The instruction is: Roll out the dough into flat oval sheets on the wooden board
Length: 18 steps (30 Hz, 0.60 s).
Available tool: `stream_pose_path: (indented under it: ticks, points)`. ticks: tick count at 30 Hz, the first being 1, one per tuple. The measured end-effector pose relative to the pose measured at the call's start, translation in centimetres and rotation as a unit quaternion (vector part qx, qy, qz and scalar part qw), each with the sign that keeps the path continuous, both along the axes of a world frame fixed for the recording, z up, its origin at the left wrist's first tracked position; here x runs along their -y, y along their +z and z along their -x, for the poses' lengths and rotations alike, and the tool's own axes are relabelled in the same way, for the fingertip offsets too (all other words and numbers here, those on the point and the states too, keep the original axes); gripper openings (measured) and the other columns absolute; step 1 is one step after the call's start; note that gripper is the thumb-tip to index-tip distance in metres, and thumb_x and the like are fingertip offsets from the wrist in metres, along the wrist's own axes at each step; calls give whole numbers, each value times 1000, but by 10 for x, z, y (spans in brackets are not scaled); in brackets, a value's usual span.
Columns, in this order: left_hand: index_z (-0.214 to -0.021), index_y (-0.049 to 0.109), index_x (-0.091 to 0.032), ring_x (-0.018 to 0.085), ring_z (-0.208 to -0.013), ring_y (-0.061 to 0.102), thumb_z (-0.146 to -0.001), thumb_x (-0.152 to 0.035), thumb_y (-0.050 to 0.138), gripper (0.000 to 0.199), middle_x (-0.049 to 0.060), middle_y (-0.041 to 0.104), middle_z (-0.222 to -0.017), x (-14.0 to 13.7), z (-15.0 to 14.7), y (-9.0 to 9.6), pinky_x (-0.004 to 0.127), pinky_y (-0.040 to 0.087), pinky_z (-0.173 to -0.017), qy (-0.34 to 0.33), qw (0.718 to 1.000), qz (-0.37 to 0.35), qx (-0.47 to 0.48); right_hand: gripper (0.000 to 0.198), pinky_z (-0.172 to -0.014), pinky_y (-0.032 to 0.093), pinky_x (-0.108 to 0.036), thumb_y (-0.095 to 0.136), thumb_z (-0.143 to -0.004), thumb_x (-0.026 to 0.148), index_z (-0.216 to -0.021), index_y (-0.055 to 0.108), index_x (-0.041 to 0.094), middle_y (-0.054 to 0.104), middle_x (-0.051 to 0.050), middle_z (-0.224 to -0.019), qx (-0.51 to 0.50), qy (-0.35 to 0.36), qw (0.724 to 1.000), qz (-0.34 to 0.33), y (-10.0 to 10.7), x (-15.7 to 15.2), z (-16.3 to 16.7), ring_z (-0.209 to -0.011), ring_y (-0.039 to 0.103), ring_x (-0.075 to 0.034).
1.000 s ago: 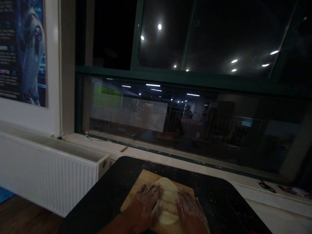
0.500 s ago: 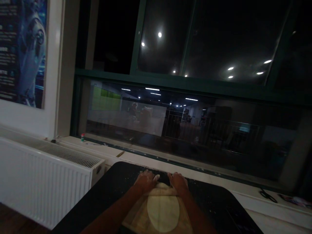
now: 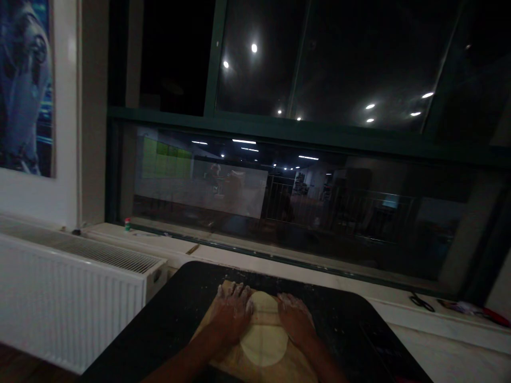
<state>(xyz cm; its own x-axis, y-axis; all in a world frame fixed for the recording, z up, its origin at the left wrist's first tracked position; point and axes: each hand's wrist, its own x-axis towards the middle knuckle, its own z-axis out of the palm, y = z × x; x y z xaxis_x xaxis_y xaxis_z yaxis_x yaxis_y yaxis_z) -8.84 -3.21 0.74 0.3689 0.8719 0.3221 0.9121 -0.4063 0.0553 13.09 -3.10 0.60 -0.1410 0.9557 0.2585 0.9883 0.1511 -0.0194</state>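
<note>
A pale, flattened oval sheet of dough lies on a wooden board. Across its upper part runs a light wooden rolling pin, faint in the dim light. My left hand lies flat over the pin's left end, its floury fingers stretched forward. Over the right end is my right hand, also flat with fingers extended and dusted with flour. My palms hide the pin's ends, and the dough's far edge shows between my hands.
The board rests on a black table with flour specks. A white radiator stands to the left. Along the windowsill are a small red-capped bottle and black scissors. A dark window rises behind.
Both hands have come back toward me, their fingers now stretched out flatter over the pin. More of the dough's far edge shows. The view has shifted slightly to the right.
</note>
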Motion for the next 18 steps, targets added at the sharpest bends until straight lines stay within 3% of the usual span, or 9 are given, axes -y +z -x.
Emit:
stream_pose_path:
  ticks: [4,9,11,14,18]
  points:
    - [-147,47,-23,35,-140,39,-104,-28,28,47,11,46,-152,32,8,-11,65,28,-113,-62,998,-30,8,50,-118,32,-39,26,-98,19,-138,55,14,48,-11,-149,-1,-4,1000,-15,-18,41,-4,-140,42,-23]
    - [-158,11,-36,33,-144,33,-105,-43,33,58,3,30,-160,70,35,-24,65,19,-119,-154,988,-6,23,49,-117,37,-41,30,-99,41,-139,56,27,49,-1,-147,-27,25,997,-75,-74,75,-16,-138,42,-25]
    - [-157,5,-40,34,-144,33,-104,-46,36,62,1,28,-161,76,43,-21,65,21,-118,-168,985,29,12,51,-117,37,-42,32,-99,48,-140,55,27,48,0,-147,-31,30,994,-98,-83,78,-17,-138,44,-26]
    - [-157,8,-40,33,-145,33,-104,-48,33,59,0,28,-161,71,45,-11,64,21,-118,-166,985,39,19,59,-118,33,-41,33,-98,54,-144,49,21,43,-3,-151,-44,53,995,-71,-65,70,-14,-141,39,-25]
    - [-154,32,-34,32,-142,37,-103,-50,34,54,3,39,-157,41,31,-3,58,27,-117,-123,992,10,32,57,-118,31,-34,32,-101,53,-144,48,19,42,-5,-154,-83,60,995,-7,-22,40,-13,-143,37,-21]
